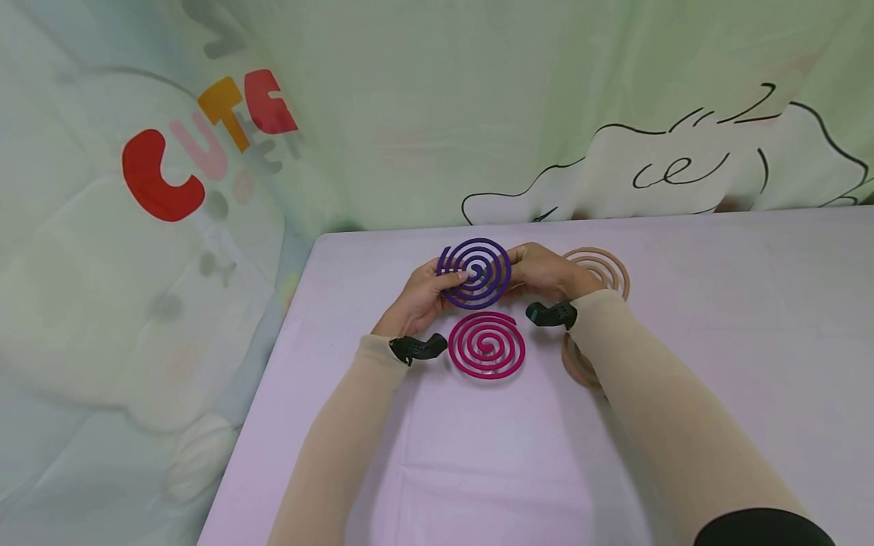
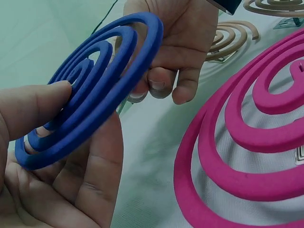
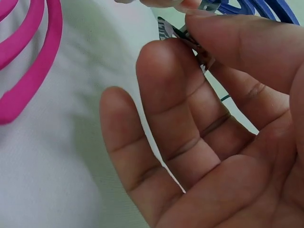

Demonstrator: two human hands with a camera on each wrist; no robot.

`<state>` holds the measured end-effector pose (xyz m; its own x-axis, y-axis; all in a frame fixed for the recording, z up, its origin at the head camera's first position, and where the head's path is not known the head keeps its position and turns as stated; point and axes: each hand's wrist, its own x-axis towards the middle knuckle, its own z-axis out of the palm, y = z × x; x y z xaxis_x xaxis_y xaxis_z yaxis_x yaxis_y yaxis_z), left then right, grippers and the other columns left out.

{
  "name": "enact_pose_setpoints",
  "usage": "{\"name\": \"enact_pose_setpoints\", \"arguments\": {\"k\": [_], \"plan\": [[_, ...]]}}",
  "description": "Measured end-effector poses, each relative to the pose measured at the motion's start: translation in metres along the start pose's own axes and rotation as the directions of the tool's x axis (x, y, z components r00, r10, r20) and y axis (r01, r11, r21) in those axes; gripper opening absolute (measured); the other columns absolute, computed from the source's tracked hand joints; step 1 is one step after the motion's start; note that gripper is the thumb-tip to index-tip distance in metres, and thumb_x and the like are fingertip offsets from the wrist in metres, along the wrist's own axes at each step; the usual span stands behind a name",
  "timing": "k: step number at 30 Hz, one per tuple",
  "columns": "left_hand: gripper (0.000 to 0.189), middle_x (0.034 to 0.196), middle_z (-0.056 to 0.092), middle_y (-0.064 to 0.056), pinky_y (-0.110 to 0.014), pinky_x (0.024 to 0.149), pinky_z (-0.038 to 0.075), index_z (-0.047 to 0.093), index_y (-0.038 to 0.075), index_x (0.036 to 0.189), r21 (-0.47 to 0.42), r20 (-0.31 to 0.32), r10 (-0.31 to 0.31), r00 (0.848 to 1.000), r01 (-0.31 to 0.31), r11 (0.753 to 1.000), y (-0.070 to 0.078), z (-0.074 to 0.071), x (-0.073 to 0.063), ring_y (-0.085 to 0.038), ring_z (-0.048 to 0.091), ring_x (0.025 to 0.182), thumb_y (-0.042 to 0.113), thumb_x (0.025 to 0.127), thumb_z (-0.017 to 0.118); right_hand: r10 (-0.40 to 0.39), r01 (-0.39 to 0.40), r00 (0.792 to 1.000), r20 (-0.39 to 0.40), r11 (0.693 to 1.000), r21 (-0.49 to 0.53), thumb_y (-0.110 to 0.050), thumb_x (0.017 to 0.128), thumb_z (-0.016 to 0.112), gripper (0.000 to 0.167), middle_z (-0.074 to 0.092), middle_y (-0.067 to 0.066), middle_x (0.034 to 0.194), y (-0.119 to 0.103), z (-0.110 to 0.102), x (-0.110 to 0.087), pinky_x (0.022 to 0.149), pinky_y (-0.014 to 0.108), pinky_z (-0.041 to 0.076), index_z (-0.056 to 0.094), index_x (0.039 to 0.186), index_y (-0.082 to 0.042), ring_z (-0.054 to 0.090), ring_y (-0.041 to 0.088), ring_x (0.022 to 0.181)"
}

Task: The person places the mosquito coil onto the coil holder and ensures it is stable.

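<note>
A blue mosquito coil [image 1: 476,304] is held up over the table by my left hand [image 1: 425,296], its thumb on the coil's face near the centre and its fingers behind. In the right wrist view, my right hand [image 3: 199,114] pinches a small thin metal coil stand [image 3: 166,29] between thumb and fingers, close behind the blue coil [image 3: 278,10]. The rest of that stand is hidden by the fingers. Nearer to me, a pink mosquito coil [image 1: 487,374] lies flat, raised slightly over the table, with a bit of metal stand [image 2: 300,154] showing under it.
A tan mosquito coil [image 1: 620,269] stands right of my right hand, partly covered by it. Another tan coil [image 1: 577,365] is mostly hidden under my right forearm. The white-covered table [image 1: 437,485] ends at a printed curtain [image 1: 410,114] behind and at the left.
</note>
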<state>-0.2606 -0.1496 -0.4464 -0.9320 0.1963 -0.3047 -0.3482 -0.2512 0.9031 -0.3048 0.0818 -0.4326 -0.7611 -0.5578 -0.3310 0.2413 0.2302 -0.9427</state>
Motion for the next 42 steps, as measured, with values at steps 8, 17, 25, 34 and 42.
{"name": "enact_pose_setpoints", "arguments": {"k": [8,17,25,34,42], "plan": [[0.049,0.136,0.066,-0.017,-0.028,0.082,0.061,0.051,0.004,0.147,-0.012,0.02,-0.013,1.0,0.013,1.0,0.0006,-0.0001,-0.0019,-0.015,0.073,0.096,0.001,0.1,0.065,-0.009,0.006,0.999,0.042,0.998,0.067,0.003,0.1,0.061,0.017,0.074,0.005,0.091,-0.0004,0.0015,0.0003,0.086,0.043,0.061,0.075,0.095,-0.006,0.069,0.022,0.084],[0.05,0.133,0.064,-0.015,-0.029,0.084,0.061,0.047,0.0,0.147,-0.017,0.098,-0.001,0.995,0.002,1.0,0.0029,0.001,-0.0047,-0.016,0.072,0.097,-0.003,0.1,0.061,-0.001,-0.005,0.997,0.073,0.996,0.084,-0.004,0.105,0.056,0.025,0.075,0.003,0.087,-0.0063,0.0005,-0.0015,0.082,0.038,0.059,0.074,0.09,-0.012,0.067,0.02,0.081],[0.047,0.117,0.068,-0.007,-0.027,0.084,0.06,0.048,-0.001,0.145,-0.019,0.117,0.016,0.993,-0.014,1.0,0.0033,0.0015,-0.0052,-0.013,0.072,0.092,-0.005,0.099,0.06,0.016,-0.031,0.988,0.154,0.995,0.1,-0.01,0.108,0.051,0.029,0.074,0.002,0.09,-0.0069,-0.0001,0.0,0.085,0.037,0.058,0.073,0.089,-0.014,0.065,0.019,0.083],[0.043,0.106,0.073,-0.002,-0.028,0.082,0.061,0.051,-0.001,0.139,0.015,0.15,0.013,0.989,-0.016,1.0,0.0042,0.0028,-0.0067,-0.012,0.072,0.089,-0.005,0.097,0.061,-0.001,-0.03,0.97,0.242,0.992,0.125,-0.011,0.109,0.045,0.034,0.07,0.001,0.092,-0.0062,-0.0007,0.0,0.082,0.035,0.055,0.072,0.088,-0.015,0.061,0.018,0.085],[0.043,0.105,0.074,-0.002,-0.029,0.081,0.061,0.051,0.001,0.139,0.024,0.154,0.01,0.988,-0.014,1.0,0.0049,0.0031,-0.008,-0.013,0.073,0.088,-0.004,0.098,0.061,0.003,-0.029,0.968,0.253,0.995,0.099,-0.012,0.107,0.043,0.037,0.068,0.001,0.086,-0.0077,0.0017,0.0012,0.078,0.035,0.053,0.072,0.084,-0.016,0.058,0.019,0.082]]}}
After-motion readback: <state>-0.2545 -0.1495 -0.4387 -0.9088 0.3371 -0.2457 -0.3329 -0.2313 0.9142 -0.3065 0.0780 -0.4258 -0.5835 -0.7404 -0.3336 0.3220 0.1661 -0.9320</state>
